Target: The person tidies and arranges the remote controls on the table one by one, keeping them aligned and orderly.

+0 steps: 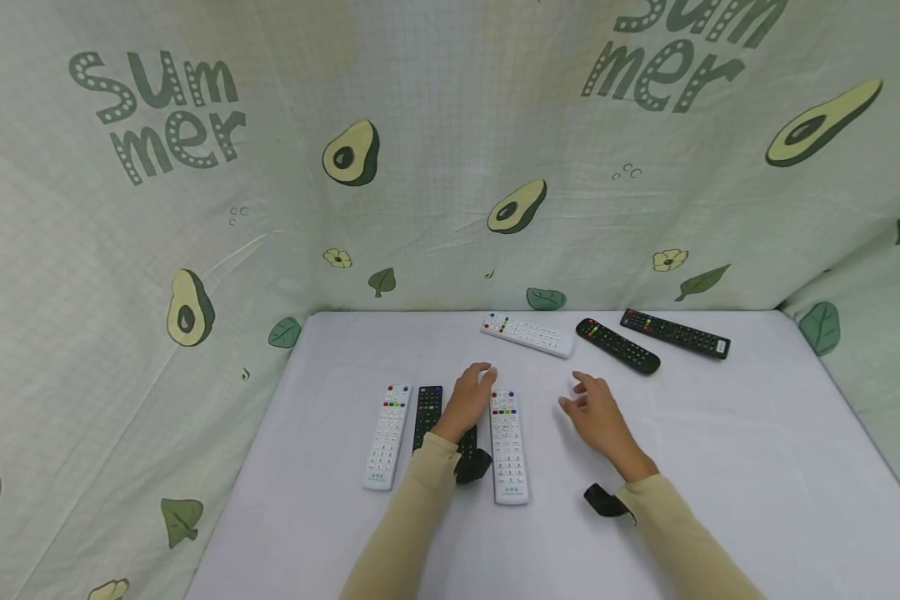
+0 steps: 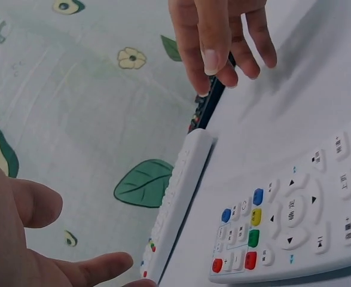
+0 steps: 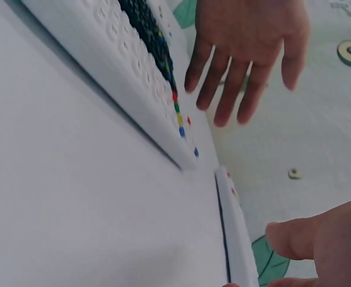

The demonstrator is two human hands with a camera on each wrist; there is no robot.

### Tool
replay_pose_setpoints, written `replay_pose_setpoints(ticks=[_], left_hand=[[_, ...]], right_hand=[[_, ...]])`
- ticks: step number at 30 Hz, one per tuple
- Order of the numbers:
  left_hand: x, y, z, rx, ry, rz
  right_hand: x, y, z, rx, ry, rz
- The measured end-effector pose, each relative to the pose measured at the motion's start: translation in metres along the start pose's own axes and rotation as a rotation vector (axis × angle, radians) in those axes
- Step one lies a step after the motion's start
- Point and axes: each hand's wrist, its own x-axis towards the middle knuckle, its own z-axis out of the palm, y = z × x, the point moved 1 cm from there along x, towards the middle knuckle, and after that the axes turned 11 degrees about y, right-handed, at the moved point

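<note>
My left hand hovers over the row of remote controls with loosely bent fingers, holding nothing. Below its wrist a black remote is mostly hidden by the hand and sleeve. Just right of it lies a white remote, its coloured buttons near my fingertips. A second black remote and another white remote lie on the left. My right hand is held over the table to the right of the row, fingers relaxed and nothing in them. The left wrist view shows a white remote close up.
Along the back edge of the white-covered table lie a slanted white remote, a black remote with rounded ends and a longer black remote. Behind them hangs a cloth printed with avocados and leaves.
</note>
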Motion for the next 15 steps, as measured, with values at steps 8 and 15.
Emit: replay_pose_setpoints(ticks=[8,15], left_hand=[[0.018,0.003,-0.003,-0.109,0.032,-0.050],[0.037,0.000,0.000,-0.159,0.078,-0.068]], right_hand=[[0.045,0.018,0.001,0.021,0.090,0.025],[0.070,0.021,0.009,0.003,0.087,0.041]])
